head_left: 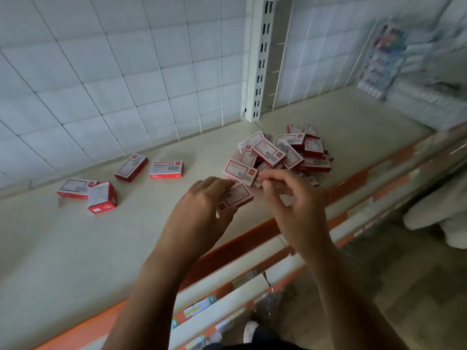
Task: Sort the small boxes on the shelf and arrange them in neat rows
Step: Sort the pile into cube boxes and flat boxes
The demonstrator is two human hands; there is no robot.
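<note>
A heap of several small red-and-white boxes (285, 152) lies on the cream shelf (75, 236) near its back wall. My left hand (202, 210) grips one such box (237, 197) just in front of the heap. My right hand (290, 198) is beside it, its fingertips pinching the edge of another box (240, 171) at the heap's near side. Further left lie several separate boxes: one flat (166, 169), one tilted (131, 168), one flat (75, 188) and one torn open (102, 197).
A white wire-grid back panel (113, 72) and a slotted upright (260, 59) stand behind the shelf. Blurred packaged goods (404, 72) fill the far right. The shelf's orange front edge (242, 243) runs diagonally, with lower shelves and floor below.
</note>
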